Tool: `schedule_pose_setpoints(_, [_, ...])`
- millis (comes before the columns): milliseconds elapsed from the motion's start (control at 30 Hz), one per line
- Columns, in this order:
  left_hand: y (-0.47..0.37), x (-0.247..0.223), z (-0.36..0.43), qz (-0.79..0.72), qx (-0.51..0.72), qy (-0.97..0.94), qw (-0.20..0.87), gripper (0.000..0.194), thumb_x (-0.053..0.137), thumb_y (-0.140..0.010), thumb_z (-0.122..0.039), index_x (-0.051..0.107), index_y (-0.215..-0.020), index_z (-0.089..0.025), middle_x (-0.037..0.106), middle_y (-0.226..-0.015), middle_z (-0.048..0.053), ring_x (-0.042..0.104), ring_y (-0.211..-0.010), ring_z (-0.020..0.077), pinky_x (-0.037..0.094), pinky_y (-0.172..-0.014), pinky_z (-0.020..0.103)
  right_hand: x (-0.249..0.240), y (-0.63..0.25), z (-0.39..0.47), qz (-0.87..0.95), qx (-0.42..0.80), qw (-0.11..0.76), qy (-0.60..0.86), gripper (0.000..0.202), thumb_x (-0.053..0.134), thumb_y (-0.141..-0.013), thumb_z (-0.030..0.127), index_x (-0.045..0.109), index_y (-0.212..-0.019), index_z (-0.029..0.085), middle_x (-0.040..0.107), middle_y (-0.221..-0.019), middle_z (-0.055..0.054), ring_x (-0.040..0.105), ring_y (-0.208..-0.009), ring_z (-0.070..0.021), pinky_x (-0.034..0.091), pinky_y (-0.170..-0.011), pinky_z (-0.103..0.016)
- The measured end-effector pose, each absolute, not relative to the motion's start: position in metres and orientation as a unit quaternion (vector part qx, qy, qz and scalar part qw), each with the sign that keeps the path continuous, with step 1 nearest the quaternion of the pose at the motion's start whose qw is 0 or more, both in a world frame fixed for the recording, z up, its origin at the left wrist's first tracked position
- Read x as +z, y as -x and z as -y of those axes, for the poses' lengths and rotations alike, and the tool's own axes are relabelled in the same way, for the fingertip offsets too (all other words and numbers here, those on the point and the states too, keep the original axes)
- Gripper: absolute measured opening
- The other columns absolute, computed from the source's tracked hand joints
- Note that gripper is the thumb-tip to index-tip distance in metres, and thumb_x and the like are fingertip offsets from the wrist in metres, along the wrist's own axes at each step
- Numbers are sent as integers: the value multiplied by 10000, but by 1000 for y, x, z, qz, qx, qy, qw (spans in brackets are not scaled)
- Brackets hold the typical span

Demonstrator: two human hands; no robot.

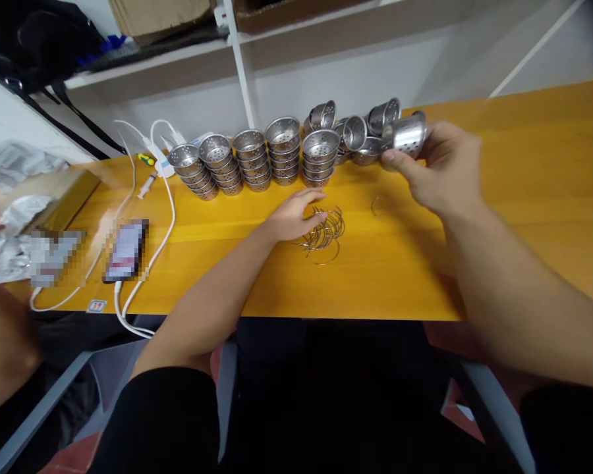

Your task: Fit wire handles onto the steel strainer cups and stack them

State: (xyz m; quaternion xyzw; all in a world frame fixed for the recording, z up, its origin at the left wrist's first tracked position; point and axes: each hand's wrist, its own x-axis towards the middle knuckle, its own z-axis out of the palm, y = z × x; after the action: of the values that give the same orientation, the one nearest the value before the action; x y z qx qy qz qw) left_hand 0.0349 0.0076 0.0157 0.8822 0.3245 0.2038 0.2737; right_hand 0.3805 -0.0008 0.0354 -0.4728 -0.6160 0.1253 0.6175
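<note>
My right hand grips a small perforated metal cup, tilted on its side, at the right end of the cups. More loose cups lie jumbled just behind and left of it. My left hand is open, thumb and fingers apart, over the left edge of a pile of thin curved metal wires. Whether its fingertips touch the wires I cannot tell. Beyond that hand, a stack of cups stands upright, with two cups tipped over behind it. One single wire lies apart, below the held cup.
Several more cup stacks form a row along the back. Left of them are white cables, a syringe and a phone. Another person's arm shows at far left, near a cardboard box. White shelving rises behind.
</note>
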Motion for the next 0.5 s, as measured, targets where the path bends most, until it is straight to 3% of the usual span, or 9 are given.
schedule_pose_setpoints(67, [-35,10,-12,-301,207,-889,276,721,755,-1216,-483,728,-1803,-66,623,-2009,276,625,-1916,398,459,-1675,597,30,-376,0,640,122,605,458,918,1068,-796,1119,845,-1057,267,784,-965,-65,629,-822,-254,607,-808,-501])
schedule_pose_setpoints(167, [-35,2,-20,-307,203,-887,281,772,801,-1205,-529,688,-1854,-126,449,-2122,264,485,-2009,431,384,-1704,657,24,-370,-1,646,132,615,433,896,1110,-772,1084,766,-1015,293,712,-904,-29,540,-785,-240,564,-776,-480])
schedule_pose_setpoints(267, [-36,-1,-24,-330,203,-878,280,883,849,-1175,-553,623,-1904,-109,287,-2177,289,400,-2043,480,340,-1714,684,19,-366,1,654,170,607,417,812,1178,-821,961,716,-1067,340,707,-940,-41,566,-828,-284,627,-852,-543])
schedule_pose_setpoints(333, [-35,-2,-25,-334,201,-879,275,874,842,-1170,-576,645,-1877,-101,337,-2158,303,428,-2030,484,344,-1710,689,17,-362,4,669,193,587,413,740,1153,-909,918,728,-1140,358,735,-997,-65,621,-886,-321,661,-913,-594])
schedule_pose_setpoints(400, [-35,-3,-24,-328,202,-882,271,844,817,-1173,-598,669,-1839,-100,470,-2098,309,484,-2000,473,361,-1701,692,16,-357,8,682,207,568,411,760,1129,-916,957,739,-1153,350,741,-1013,-68,646,-888,-323,673,-901,-607])
schedule_pose_setpoints(500, [-37,-9,-23,-309,248,-867,301,974,818,-1164,-611,503,-1934,-104,508,-2070,322,548,-1959,452,428,-1673,670,15,-345,14,710,218,529,412,812,1069,-912,1044,735,-1072,321,728,-972,-49,644,-843,-301,661,-845,-578])
